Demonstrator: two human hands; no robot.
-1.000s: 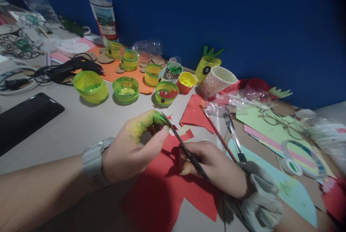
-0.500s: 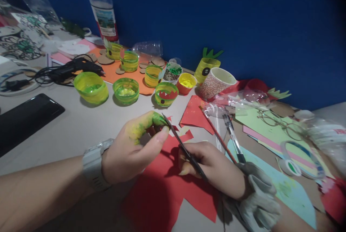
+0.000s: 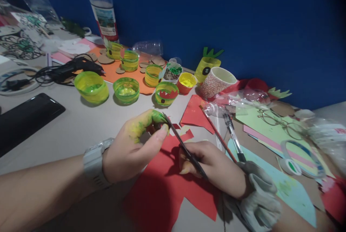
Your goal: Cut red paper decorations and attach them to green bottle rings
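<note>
My left hand (image 3: 137, 145), smeared with green and yellow paint, is closed in a pinch; whatever sits between its fingertips is too small or hidden to make out. Gripped in my right hand (image 3: 208, 163) is a slim dark pointed tool (image 3: 183, 145), seen edge-on, so I cannot tell its kind. The tip reaches up to the left index finger and thumb. Below both hands lies a cut sheet of red paper (image 3: 154, 188), with small red scraps (image 3: 186, 135) near the fingers. Just beyond stands a green-yellow cup (image 3: 167, 98) with red jagged teeth and a dark eye.
Painted cups (image 3: 126, 93) stand behind the hands, beside a yellow paint pot (image 3: 187, 82) and a patterned paper cup (image 3: 216, 82). A phone (image 3: 29, 120) and glue gun (image 3: 72, 68) lie left. Right are a red brush (image 3: 216, 131), a pen (image 3: 234, 138), glasses (image 3: 278, 124) and tape (image 3: 302, 160).
Almost nothing differs. My left fingertips have shifted very slightly at the tool's tip; my right hand keeps the same grip on the tool.
</note>
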